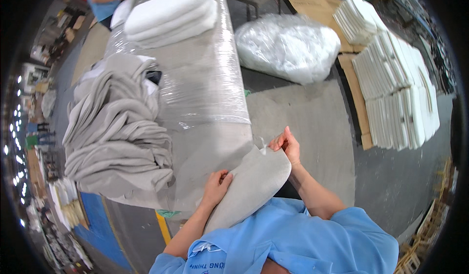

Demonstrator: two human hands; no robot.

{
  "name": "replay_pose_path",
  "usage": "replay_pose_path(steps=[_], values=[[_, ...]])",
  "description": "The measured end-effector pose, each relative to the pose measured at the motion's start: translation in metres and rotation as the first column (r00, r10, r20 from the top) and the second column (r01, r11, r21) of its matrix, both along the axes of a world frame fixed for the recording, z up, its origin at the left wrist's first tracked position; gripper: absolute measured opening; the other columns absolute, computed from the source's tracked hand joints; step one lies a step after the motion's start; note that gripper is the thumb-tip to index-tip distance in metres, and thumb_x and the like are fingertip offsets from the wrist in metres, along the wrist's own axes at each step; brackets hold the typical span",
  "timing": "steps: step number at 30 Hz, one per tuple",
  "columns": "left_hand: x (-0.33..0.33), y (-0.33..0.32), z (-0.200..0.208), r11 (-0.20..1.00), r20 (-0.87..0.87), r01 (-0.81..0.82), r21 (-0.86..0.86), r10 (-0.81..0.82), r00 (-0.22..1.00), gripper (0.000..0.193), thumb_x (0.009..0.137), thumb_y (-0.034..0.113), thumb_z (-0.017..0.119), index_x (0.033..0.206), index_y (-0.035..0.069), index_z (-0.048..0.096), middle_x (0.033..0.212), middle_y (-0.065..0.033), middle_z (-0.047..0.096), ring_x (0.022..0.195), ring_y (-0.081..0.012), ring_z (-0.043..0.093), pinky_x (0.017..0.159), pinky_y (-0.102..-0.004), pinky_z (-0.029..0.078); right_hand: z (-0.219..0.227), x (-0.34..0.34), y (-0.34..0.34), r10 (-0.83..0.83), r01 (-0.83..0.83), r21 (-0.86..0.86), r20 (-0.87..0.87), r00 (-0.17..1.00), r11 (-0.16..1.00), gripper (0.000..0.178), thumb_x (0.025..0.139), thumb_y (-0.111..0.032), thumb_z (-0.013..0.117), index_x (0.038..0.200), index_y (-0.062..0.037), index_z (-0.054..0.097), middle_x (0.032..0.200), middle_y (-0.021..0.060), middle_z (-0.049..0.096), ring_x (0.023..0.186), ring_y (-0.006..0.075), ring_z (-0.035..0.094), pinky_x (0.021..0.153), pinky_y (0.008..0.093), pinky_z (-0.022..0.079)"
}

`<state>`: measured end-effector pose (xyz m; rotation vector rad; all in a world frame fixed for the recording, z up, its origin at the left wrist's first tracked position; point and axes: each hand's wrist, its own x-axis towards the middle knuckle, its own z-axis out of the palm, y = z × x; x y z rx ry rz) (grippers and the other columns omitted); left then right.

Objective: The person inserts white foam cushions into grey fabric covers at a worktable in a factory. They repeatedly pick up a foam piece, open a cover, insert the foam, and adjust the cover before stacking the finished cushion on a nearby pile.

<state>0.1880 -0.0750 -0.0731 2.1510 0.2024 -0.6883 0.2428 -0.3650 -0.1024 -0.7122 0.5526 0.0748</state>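
Observation:
A grey fabric cushion cover [256,181] lies across my lap and over the near edge of the table, its rounded side toward my right. My right hand [287,147] pinches its far corner between thumb and fingers. A small white tuft [264,149] sticks out beside those fingers; whether it is filling or thread I cannot make out. On the cover's left edge, my left hand [217,187] grips the fabric with bent fingers. To the left, a large heap of grey fabric covers [117,127] is piled on the table.
Plastic film wraps the table [200,88]. White pads [171,15] are stacked at its far end, near a person in a blue shirt [102,2]. A clear bag of white stuffing [288,46] lies right of the table. Stacks of white cushions [395,88] stand farther right on cardboard.

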Motion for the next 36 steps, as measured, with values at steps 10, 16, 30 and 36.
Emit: replay_pose_path(steps=[10, 16, 30, 36], values=[[-0.008, 0.018, -0.013, 0.928, 0.104, -0.371, -0.043, 0.373, 0.922, 0.033, 0.101, 0.034, 0.066, 0.106, 0.001, 0.063, 0.088, -0.0158, 0.07, 0.083, -0.0321, 0.066, 0.078, -0.0423, 0.051, 0.049, 0.084, 0.034, 0.731, -0.735, -0.318, -0.158, 0.664, 0.599, 0.046, 0.103, -0.049, 0.063, 0.089, -0.0064, 0.069, 0.082, 0.0096, 0.068, 0.082, 0.0221, 0.065, 0.086, 0.0349, 0.052], [-0.001, -0.001, -0.003, 0.871, 0.449, -0.492, 0.0, 0.44, 0.778, 0.026, 0.103, 0.027, 0.065, 0.103, 0.002, 0.059, 0.077, -0.0149, 0.06, 0.069, -0.028, 0.056, 0.069, -0.0408, 0.046, 0.039, 0.126, 0.051, 0.847, -0.617, -0.642, -0.526, -0.078, -0.455, 0.054, 0.099, -0.05, 0.067, 0.117, -0.0006, 0.076, 0.112, 0.0148, 0.076, 0.105, 0.0309, 0.072, 0.094, 0.0435, 0.055], [-0.058, 0.035, -0.014, 0.83, 0.202, -0.487, 0.271, 0.446, 0.872, 0.03, 0.104, 0.034, 0.06, 0.105, 0.005, 0.069, 0.085, -0.026, 0.07, 0.084, -0.048, 0.066, 0.073, -0.0517, 0.05, 0.012, 0.111, 0.157, 0.533, -0.146, -0.515, -0.837, -0.128, -0.845, 0.043, 0.103, -0.038, 0.056, 0.118, -0.0036, 0.077, 0.122, 0.0209, 0.075, 0.117, 0.0413, 0.07, 0.097, 0.0517, 0.056], [-0.052, 0.028, -0.029, 0.732, 0.386, -0.627, 0.267, 0.515, 0.765, 0.026, 0.107, 0.026, 0.057, 0.097, 0.004, 0.066, 0.083, -0.0245, 0.069, 0.079, -0.0478, 0.065, 0.067, -0.0523, 0.05, 0.018, 0.1, 0.153, 0.752, -0.305, -0.727, -0.657, 0.05, -0.615, 0.043, 0.106, -0.037, 0.052, 0.102, -0.0001, 0.073, 0.104, 0.0255, 0.074, 0.101, 0.0454, 0.07, 0.088, 0.0549, 0.055]])
